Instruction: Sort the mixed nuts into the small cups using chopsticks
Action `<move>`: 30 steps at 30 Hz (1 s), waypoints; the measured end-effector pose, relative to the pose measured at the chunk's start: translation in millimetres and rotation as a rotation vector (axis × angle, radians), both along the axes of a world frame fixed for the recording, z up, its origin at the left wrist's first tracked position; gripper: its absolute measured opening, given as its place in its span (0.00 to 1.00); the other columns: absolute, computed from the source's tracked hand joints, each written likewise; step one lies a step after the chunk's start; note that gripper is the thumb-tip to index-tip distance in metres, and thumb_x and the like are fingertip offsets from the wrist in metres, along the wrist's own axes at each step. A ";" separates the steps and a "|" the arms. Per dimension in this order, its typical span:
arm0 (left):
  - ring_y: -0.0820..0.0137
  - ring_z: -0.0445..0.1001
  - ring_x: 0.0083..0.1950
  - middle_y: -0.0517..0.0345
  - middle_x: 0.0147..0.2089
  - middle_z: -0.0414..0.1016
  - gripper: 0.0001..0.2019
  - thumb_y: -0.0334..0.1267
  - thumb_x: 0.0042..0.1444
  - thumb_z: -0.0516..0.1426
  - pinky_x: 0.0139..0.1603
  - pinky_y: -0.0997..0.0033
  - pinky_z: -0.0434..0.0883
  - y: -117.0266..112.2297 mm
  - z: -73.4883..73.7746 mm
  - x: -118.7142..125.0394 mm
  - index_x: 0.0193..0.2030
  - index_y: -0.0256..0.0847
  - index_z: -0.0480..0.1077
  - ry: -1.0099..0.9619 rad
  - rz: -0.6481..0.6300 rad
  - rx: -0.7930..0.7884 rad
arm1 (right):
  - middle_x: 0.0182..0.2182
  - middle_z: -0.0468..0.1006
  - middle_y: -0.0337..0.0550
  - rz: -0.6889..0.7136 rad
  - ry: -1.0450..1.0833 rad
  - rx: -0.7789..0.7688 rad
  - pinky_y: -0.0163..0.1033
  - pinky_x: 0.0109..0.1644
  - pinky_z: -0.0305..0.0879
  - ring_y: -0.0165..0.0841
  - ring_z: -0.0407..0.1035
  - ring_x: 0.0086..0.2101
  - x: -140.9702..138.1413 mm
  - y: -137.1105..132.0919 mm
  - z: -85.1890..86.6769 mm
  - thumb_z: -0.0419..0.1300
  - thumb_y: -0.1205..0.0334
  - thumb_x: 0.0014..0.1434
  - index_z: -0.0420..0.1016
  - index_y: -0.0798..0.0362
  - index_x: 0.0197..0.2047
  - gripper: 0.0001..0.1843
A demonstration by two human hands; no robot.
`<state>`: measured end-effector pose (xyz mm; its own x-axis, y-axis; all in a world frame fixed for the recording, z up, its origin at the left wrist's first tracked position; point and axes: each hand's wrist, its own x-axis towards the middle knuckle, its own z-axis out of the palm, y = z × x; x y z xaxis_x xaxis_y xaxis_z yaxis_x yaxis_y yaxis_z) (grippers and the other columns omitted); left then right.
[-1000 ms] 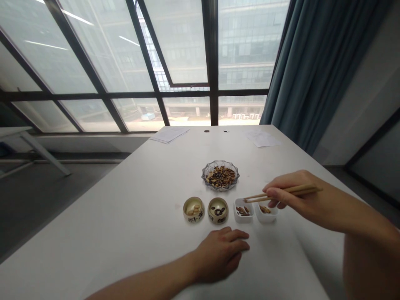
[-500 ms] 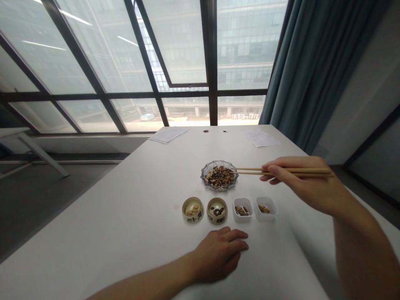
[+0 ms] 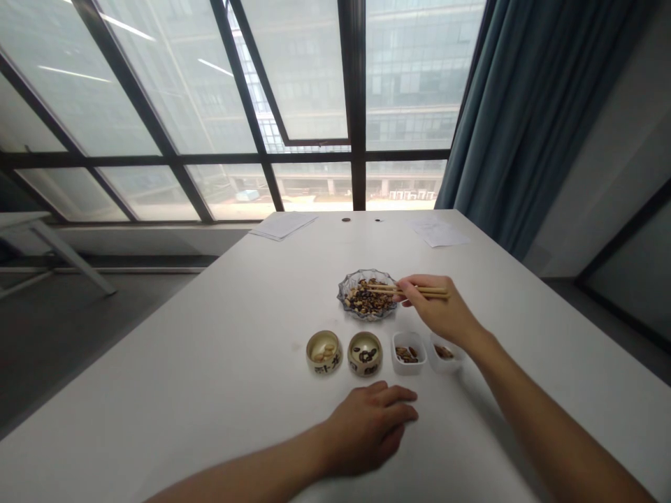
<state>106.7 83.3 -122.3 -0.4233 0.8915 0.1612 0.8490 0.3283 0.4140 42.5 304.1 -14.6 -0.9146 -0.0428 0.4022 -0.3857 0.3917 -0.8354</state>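
My right hand (image 3: 440, 314) grips a pair of wooden chopsticks (image 3: 406, 288), whose tips reach into a glass dish (image 3: 348, 282) of mixed seeds and nuts. In front of the dish stand two small gold bowls (image 3: 324, 351) (image 3: 365, 353) and two white square cups (image 3: 408, 353) (image 3: 444, 353), each with a few sorted pieces inside. Palm down on the white table (image 3: 210, 349), my left hand (image 3: 370, 426) rests just before the bowls, its fingers loosely extended and holding nothing.
Sheets of paper lie at the table's far end, one at the left (image 3: 284, 225) and one at the right (image 3: 439, 232). Large windows stand behind the table, a teal curtain (image 3: 529, 119) hangs at the right, and another table's leg (image 3: 63, 255) shows at the far left.
My right hand carried the chopsticks from over the white cups up and forward, so the tips now sit in the glass dish. The left hand has stayed put.
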 end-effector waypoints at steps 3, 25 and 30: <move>0.63 0.78 0.54 0.62 0.67 0.74 0.15 0.33 0.66 0.53 0.59 0.60 0.76 -0.2 1.4 0.0 0.57 0.49 0.71 0.013 -0.007 -0.011 | 0.30 0.85 0.46 0.046 -0.001 0.049 0.41 0.35 0.75 0.41 0.80 0.33 -3.9 -13.5 -7.1 0.58 0.50 0.70 0.83 0.54 0.34 0.20; 0.62 0.77 0.54 0.63 0.68 0.73 0.16 0.33 0.66 0.54 0.58 0.60 0.76 -0.3 -0.8 -0.2 0.58 0.49 0.71 0.018 -0.008 -0.017 | 0.26 0.81 0.41 0.112 0.007 0.216 0.36 0.32 0.63 0.35 0.74 0.29 -20.6 -20.9 -32.3 0.55 0.53 0.72 0.78 0.53 0.28 0.22; 0.62 0.77 0.54 0.63 0.68 0.73 0.16 0.33 0.65 0.54 0.57 0.60 0.77 -0.2 -1.4 0.0 0.58 0.48 0.71 0.027 -0.008 -0.020 | 0.24 0.80 0.41 0.093 -0.032 0.146 0.36 0.30 0.64 0.36 0.76 0.28 -20.5 -21.8 -35.8 0.56 0.50 0.72 0.74 0.52 0.26 0.24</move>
<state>106.7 83.1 -123.8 -0.4119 0.8980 0.1545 0.8624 0.3295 0.3842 21.9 282.4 -50.4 -0.9160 -0.1839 0.3565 -0.4004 0.4735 -0.7845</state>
